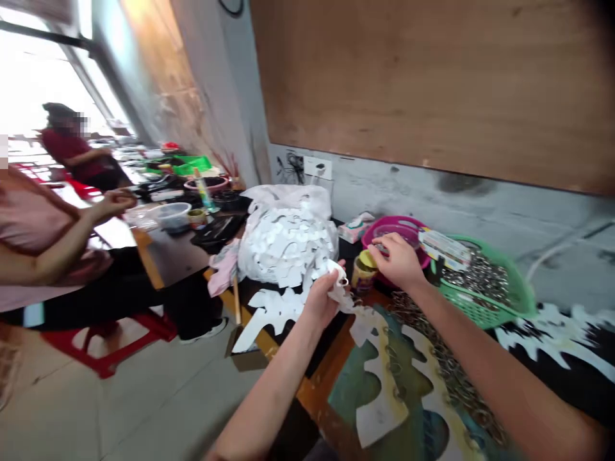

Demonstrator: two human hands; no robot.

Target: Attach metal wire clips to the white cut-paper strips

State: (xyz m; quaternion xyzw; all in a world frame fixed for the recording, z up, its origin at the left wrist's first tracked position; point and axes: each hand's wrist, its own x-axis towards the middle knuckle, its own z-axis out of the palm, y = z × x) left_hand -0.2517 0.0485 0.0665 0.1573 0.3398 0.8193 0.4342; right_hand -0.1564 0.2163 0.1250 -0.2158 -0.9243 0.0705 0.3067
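Observation:
My left hand (323,296) is closed on a white cut-out piece (337,274) that has a small ring at its edge. The fingers of my right hand (396,257) are bent together over the yellow rim of a small jar (364,272); what they hold, if anything, is too small to name. Behind my left hand stands a clear bag (288,243) full of white cut-out pieces. Below the hands, scalloped white strips (384,397) with yellowish edges and rings lie on a green mat (350,378). A heap of metal rings (451,365) runs under my right forearm.
A magenta basket (418,224) and a green basket (521,288) of metal parts stand by the wall. More white pieces (552,339) lie at the right. A person in pink (38,224) sits at the left near a red stool (106,358); another sits farther back.

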